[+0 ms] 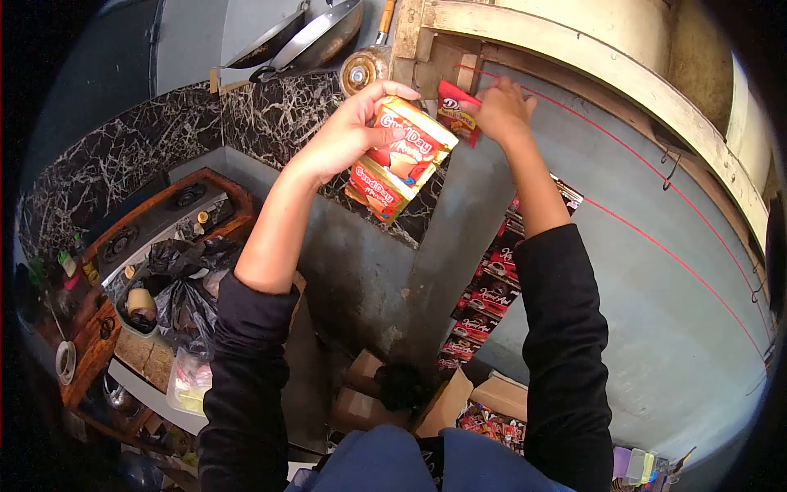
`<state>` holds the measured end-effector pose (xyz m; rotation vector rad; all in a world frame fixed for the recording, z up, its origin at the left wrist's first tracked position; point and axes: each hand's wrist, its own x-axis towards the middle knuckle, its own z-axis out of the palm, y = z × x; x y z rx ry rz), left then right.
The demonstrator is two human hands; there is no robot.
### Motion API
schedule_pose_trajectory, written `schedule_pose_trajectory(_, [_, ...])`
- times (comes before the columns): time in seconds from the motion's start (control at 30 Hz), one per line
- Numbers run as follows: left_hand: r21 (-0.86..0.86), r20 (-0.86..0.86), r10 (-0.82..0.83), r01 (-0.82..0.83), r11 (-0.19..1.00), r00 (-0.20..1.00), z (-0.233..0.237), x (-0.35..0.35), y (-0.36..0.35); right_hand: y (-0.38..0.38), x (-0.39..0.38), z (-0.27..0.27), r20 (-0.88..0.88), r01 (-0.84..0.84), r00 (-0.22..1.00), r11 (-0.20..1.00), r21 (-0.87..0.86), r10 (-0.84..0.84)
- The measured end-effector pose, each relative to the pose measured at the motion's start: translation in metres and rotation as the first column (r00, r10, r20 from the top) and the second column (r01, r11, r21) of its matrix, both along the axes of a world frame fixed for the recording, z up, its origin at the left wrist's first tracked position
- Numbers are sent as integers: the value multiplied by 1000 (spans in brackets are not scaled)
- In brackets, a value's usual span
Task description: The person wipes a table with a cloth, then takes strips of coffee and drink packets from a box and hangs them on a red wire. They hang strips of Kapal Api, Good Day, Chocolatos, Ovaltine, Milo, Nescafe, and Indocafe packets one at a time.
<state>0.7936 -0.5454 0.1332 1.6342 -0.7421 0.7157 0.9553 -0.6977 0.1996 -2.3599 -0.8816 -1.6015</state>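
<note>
My left hand (361, 131) is closed around a folded strip of red and gold Good Day coffee sachets (406, 152), with the thumb lying across the front. Higher and to the right, my right hand (506, 111) pinches the edge of a red sachet (457, 113) by the wooden beam; its fingertips are partly hidden. A red string (590, 123) runs along the wall from just behind the right hand. Below my right forearm hangs a long strip of dark Kapal Api coffee sachets (484, 297), partly covered by the sleeve.
Wire hooks (670, 174) hang from the string under the wooden shelf edge (607, 61). Pans (316, 41) hang at upper left. A stove (156, 230) and black plastic bags (184, 303) stand on the left. An open cardboard box (500, 395) of sachets sits below.
</note>
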Motion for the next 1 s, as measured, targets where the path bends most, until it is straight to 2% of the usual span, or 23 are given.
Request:
schedule_pose_trajectory(0.07, [23, 7, 7, -7, 1000, 1000, -1, 4, 0, 3, -5, 8, -382, 38, 919, 987, -154, -95])
schedule_pose_trajectory(0.1, [50, 11, 13, -14, 999, 1000, -1, 8, 0, 2, 0, 10, -382, 42, 919, 987, -156, -99])
schedule_pose_trajectory(0.17, [39, 9, 14, -14, 999, 1000, 0, 15, -7, -4, 20, 10, -579, -139, 815, 973, -182, 9])
schedule_pose_trajectory(0.2, [14, -5, 3, -3, 1000, 1000, 2, 18, -13, -6, 35, 1, -514, -261, 843, 955, -138, 156])
schedule_pose_trajectory(0.27, [-2, -66, 42, -42, 999, 997, 7, 14, -24, -10, 42, -8, -493, -307, 842, 946, -106, 218])
schedule_pose_trajectory(0.33, [-30, 55, 51, -50, 998, 997, 9, 30, -31, -16, 36, -13, -458, -389, 823, 921, -27, 335])
schedule_pose_trajectory(0.37, [-47, 85, 67, -63, 997, 994, 9, 36, -33, -22, 33, -14, -458, -386, 825, 922, -27, 332])
schedule_pose_trajectory(0.43, [-101, 123, 105, -93, 991, 987, 12, 41, -39, -43, -3, -8, -275, -376, 847, 878, 295, 455])
schedule_pose_trajectory(0.47, [-155, 160, 150, -125, 980, 976, 15, 43, -42, -56, -22, -5, -275, -372, 849, 881, 293, 450])
schedule_pose_trajectory(0.5, [-158, 160, 146, -120, 980, 976, 18, 46, -47, -70, -41, -2, -537, -450, 536, 759, 471, 651])
schedule_pose_trajectory(0.53, [-160, 204, 111, -79, 984, 973, 22, 50, -54, -79, -50, -2, -651, -418, 106, 628, 656, 751])
schedule_pose_trajectory(0.57, [-159, 246, 76, -37, 987, 966, 26, 55, -61, -79, -54, -7, -655, -414, 109, 634, 654, 747])
schedule_pose_trajectory(0.6, [-103, 324, 34, 0, 995, 946, 30, 69, -65, -77, -58, -12, -491, -546, 226, 526, 652, 842])
schedule_pose_trajectory(0.63, [-126, 341, -33, 80, 989, 940, 34, 71, -74, -76, -60, -14, -293, -673, 306, 423, 606, 906])
schedule_pose_trajectory(0.67, [-117, 294, -52, 90, 989, 954, 37, 73, -81, -81, -61, -10, -223, -668, 283, 359, 652, 933])
schedule_pose_trajectory(0.7, [-109, 245, -71, 101, 989, 967, 39, 81, -84, -84, -64, -8, -205, -641, 307, 361, 677, 929])
schedule_pose_trajectory(0.77, [-166, 236, -84, 125, 978, 968, 38, 95, -84, -94, -44, -5, -153, -624, 234, 268, 734, 960])
schedule_pose_trajectory(0.8, [-14, 248, 244, -248, 969, 938, 34, 109, -77, -99, -37, -5, -155, -621, 239, 273, 734, 959])
schedule_pose_trajectory(0.83, [124, 309, 532, -588, 800, 789, 28, 116, -73, -104, -31, -4, -129, -566, 262, 260, 782, 956])
schedule_pose_trajectory(0.87, [377, 394, 617, -732, 567, 681, 22, 122, -67, -106, -24, -4, -104, -511, 287, 244, 825, 952])
schedule_pose_trajectory(0.9, [398, 593, 634, -866, 304, 496, 9, 134, -60, -105, -11, -4, -115, -435, 311, 248, 866, 944])
schedule_pose_trajectory(0.97, [466, 638, 642, -877, 118, 426, 13, 125, -57, -99, 4, -8, -166, -378, 263, 260, 889, 951])
schedule_pose_trajectory(1.0, [463, 642, 637, -878, 121, 427, 15, 131, -50, -95, 16, -10, -200, -387, 285, 303, 871, 937])
